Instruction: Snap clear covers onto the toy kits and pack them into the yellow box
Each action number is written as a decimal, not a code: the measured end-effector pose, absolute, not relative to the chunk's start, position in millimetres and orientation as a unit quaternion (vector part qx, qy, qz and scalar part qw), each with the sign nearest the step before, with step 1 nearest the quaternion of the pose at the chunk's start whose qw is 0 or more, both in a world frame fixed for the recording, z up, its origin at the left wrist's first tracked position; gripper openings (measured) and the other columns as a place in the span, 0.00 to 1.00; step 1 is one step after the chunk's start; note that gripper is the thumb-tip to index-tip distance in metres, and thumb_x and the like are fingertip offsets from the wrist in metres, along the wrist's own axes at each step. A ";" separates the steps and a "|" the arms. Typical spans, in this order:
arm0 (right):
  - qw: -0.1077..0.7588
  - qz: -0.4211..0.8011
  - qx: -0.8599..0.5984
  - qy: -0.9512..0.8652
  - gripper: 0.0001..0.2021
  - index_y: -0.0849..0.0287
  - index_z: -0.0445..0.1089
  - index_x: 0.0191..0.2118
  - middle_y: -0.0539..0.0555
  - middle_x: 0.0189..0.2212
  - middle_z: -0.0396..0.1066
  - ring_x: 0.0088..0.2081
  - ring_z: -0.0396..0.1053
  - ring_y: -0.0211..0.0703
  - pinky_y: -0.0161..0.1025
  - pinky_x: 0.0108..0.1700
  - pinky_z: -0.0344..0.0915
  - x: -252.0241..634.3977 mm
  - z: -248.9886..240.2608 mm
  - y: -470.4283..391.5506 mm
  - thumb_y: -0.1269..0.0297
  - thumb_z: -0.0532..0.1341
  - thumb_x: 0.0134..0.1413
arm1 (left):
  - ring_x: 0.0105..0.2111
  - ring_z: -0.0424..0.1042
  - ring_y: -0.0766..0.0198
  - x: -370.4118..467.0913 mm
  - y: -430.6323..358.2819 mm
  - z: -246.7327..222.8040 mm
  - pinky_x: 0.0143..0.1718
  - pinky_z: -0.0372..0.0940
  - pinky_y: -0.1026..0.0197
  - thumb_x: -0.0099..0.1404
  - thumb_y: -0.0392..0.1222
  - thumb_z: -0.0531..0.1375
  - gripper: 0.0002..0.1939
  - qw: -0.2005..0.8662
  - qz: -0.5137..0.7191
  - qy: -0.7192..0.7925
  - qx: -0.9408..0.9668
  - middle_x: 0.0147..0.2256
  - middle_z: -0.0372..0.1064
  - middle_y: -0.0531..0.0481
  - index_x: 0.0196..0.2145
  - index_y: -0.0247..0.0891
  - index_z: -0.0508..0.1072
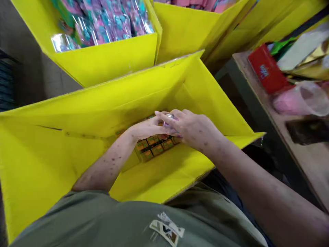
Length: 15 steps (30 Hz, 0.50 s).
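While both forearms reach down into the open yellow corrugated box (84, 99), the hands meet over its inside, a little right of its middle. Between them, above the box's floor, is a small clear, purplish glossy item (169, 119), mostly covered by fingers, so its full shape cannot be told. The right hand (191, 127) has its fingers bent closely around this item, with the index finger stretched out toward the box's left end. The left hand (146, 129) comes from the box's left side, palm low, its fingers reaching to the item and overlapped by the right hand; how far they are parted, and whether they grip it too, cannot be told. On the box's floor, beneath the hands, orange-and-green small packs (157, 149) lie in rows with dark gaps between them.

Just beyond the box's far wall stands a second yellow carton (102, 56), filled with clear-wrapped pink-and-turquoise packages (102, 20). A third yellow carton (185, 27), with pink goods inside, stands beyond the box's far right corner. To the right of the box is a worktable (305, 154); on it are a red packet (268, 68), a translucent pinkish plastic cup (302, 99) lying on its side and a blurred dark object (308, 131). The wearer's grey-green shirt (115, 223) is at the box's near side.
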State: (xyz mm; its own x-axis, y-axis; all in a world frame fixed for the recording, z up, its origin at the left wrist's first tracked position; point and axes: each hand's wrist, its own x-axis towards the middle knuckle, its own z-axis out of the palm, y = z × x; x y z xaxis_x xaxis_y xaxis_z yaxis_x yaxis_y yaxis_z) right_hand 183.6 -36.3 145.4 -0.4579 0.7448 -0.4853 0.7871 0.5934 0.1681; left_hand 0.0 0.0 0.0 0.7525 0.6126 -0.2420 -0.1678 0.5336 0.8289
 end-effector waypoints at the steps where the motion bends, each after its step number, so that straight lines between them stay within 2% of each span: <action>1: 0.256 -0.039 0.451 0.854 0.48 0.38 0.37 0.88 0.58 0.71 0.71 0.59 0.76 0.58 0.45 0.44 0.77 184.4 142.2 -36.2 0.69 0.63 0.76 | 0.58 0.84 0.50 -2.6 -3.6 -0.2 0.51 0.80 0.56 0.65 0.48 0.82 0.41 0.841 0.232 0.275 0.404 0.65 0.78 0.40 0.71 0.49 0.73; 5: 0.239 -0.036 0.474 0.847 0.49 0.41 0.36 0.88 0.60 0.69 0.73 0.57 0.75 0.58 0.44 0.43 0.77 188.6 135.4 -41.2 0.69 0.64 0.75 | 0.54 0.86 0.49 -1.5 -16.1 -0.1 0.43 0.82 0.57 0.67 0.49 0.80 0.41 0.857 0.221 0.303 0.352 0.60 0.81 0.41 0.72 0.51 0.71; 7: 0.241 -0.034 0.496 0.833 0.48 0.41 0.38 0.88 0.61 0.68 0.73 0.56 0.76 0.59 0.45 0.42 0.78 191.6 139.4 -48.8 0.70 0.64 0.74 | 0.50 0.87 0.50 9.8 -21.5 2.6 0.37 0.81 0.60 0.65 0.51 0.81 0.38 0.863 0.216 0.306 0.339 0.55 0.82 0.42 0.67 0.49 0.73; 9: 0.249 -0.033 0.518 0.817 0.46 0.41 0.43 0.88 0.62 0.67 0.74 0.55 0.76 0.60 0.46 0.42 0.79 197.2 150.9 -59.3 0.72 0.62 0.74 | 0.46 0.87 0.53 26.6 -26.6 10.4 0.36 0.80 0.61 0.63 0.53 0.82 0.36 0.866 0.220 0.306 0.330 0.52 0.82 0.45 0.62 0.48 0.75; 12: 0.236 -0.025 0.557 0.796 0.45 0.41 0.48 0.87 0.63 0.66 0.75 0.56 0.77 0.64 0.49 0.45 0.81 216.1 183.7 -76.0 0.74 0.61 0.73 | 0.49 0.85 0.56 53.9 -31.0 36.0 0.46 0.81 0.59 0.61 0.55 0.83 0.35 0.852 0.252 0.269 0.371 0.55 0.80 0.47 0.60 0.48 0.77; 15: 0.136 0.001 0.596 0.791 0.45 0.39 0.48 0.87 0.62 0.68 0.73 0.61 0.76 0.71 0.62 0.57 0.82 250.7 226.7 -89.8 0.68 0.64 0.73 | 0.58 0.82 0.53 78.8 -28.7 72.4 0.57 0.80 0.54 0.57 0.51 0.86 0.41 0.817 0.294 0.157 0.470 0.65 0.75 0.48 0.64 0.53 0.75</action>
